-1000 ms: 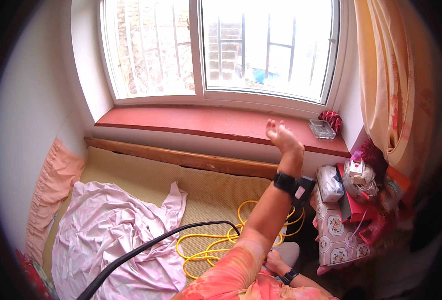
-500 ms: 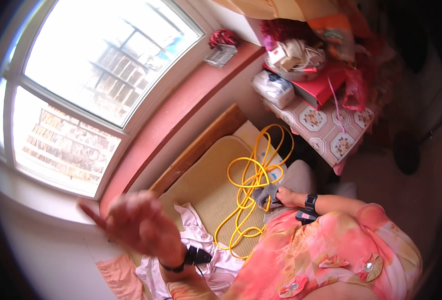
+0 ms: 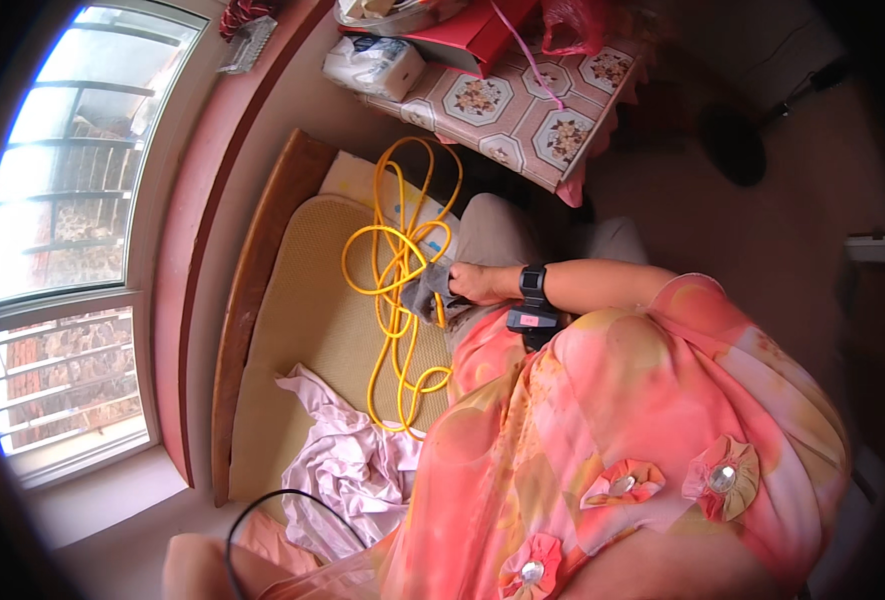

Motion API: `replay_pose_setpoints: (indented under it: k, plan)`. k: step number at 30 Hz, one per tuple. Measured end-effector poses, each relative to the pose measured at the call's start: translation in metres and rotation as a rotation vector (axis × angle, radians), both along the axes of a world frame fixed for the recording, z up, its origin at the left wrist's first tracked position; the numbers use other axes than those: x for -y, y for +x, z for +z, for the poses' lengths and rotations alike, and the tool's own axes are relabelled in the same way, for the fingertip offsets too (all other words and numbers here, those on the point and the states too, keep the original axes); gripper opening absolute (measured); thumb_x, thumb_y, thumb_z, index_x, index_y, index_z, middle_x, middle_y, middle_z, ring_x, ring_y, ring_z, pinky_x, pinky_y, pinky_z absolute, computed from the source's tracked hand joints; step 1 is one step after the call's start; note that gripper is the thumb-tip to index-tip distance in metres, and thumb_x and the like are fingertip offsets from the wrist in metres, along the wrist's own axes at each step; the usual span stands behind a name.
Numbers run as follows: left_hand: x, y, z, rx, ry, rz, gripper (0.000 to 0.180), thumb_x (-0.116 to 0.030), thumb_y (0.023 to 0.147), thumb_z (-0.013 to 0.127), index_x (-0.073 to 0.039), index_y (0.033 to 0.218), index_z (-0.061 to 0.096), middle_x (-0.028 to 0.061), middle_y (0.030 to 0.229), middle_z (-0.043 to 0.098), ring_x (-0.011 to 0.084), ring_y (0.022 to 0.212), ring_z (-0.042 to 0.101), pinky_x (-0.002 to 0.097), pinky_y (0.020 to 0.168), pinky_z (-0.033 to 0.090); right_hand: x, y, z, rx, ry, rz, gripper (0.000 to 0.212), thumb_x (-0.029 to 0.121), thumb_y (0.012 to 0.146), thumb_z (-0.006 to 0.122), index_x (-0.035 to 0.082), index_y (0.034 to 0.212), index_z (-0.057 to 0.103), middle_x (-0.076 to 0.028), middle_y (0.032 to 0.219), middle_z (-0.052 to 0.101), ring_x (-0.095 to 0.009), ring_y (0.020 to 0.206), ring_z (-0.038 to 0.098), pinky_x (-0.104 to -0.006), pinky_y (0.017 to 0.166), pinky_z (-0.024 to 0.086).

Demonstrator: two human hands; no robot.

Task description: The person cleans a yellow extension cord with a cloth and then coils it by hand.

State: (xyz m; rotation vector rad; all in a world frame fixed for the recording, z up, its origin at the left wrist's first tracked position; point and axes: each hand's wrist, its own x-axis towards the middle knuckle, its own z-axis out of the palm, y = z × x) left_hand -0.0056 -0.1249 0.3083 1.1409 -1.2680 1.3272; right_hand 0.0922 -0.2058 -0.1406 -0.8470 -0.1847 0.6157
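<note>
My right hand [image 3: 474, 283] is closed on a grey cloth [image 3: 426, 288], resting by my grey-trousered knee [image 3: 497, 232]. Loops of a yellow cable or hose [image 3: 394, 345] spread over the woven mat and pass at the cloth; whether the cloth is wrapped round it I cannot tell. Only a bare part of my left arm [image 3: 202, 568] shows at the lower left; the left hand itself is out of view. A crumpled pale pink cloth [image 3: 347, 455] lies on the mat below the loops.
The tan mat [image 3: 307, 290] covers a bed with a wooden edge board [image 3: 267, 300] below the window [image 3: 72, 200]. A table with a flowered cover [image 3: 562, 135] carries a tissue pack [image 3: 374, 68] and a red box [image 3: 472, 42]. A black round stand [image 3: 730, 145] is at right.
My raised left hand has gone out of the picture at the lower left. The view has turned, shifting the scene left and up. My right hand keeps hold of the grey cloth.
</note>
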Motion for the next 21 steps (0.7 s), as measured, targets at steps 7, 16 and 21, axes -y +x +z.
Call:
replay_pose_setpoints:
  k: [7,16,21]
  plan:
    - [-0.006,0.031,-0.016,-0.351,0.029,-0.154,0.029,-0.038,0.089,0.043,-0.009,0.084,0.043,0.0001,0.078,0.035,0.0139,0.073,0.033,0.0308,0.066,0.024,0.011,-0.002,0.008,-0.06,-0.06,-0.006,0.02,0.005,0.083,0.045,-0.002,0.094,0.06,-0.002,0.083,0.06,-0.013,0.074,0.053,-0.0267,0.07,0.044]
    - [-0.004,0.058,-0.037,-0.569,-0.022,-0.272,0.027,-0.035,0.089,0.042,-0.008,0.09,0.046,0.0034,0.088,0.04,0.0183,0.084,0.037,0.0371,0.076,0.024,0.019,-0.002,0.016,-0.138,0.054,-0.042,0.021,0.003,0.081,0.046,-0.002,0.095,0.06,0.0,0.088,0.06,-0.013,0.077,0.053,-0.0251,0.073,0.043]
    - [-0.015,0.068,-0.036,-0.604,-0.016,-0.336,0.027,-0.033,0.089,0.042,-0.007,0.093,0.048,0.0052,0.094,0.043,0.0207,0.09,0.039,0.0406,0.082,0.023,0.015,0.004,0.008,-0.026,-0.022,-0.042,0.021,0.01,0.085,0.047,-0.001,0.098,0.059,0.0,0.09,0.06,-0.012,0.08,0.052,-0.0246,0.075,0.041]
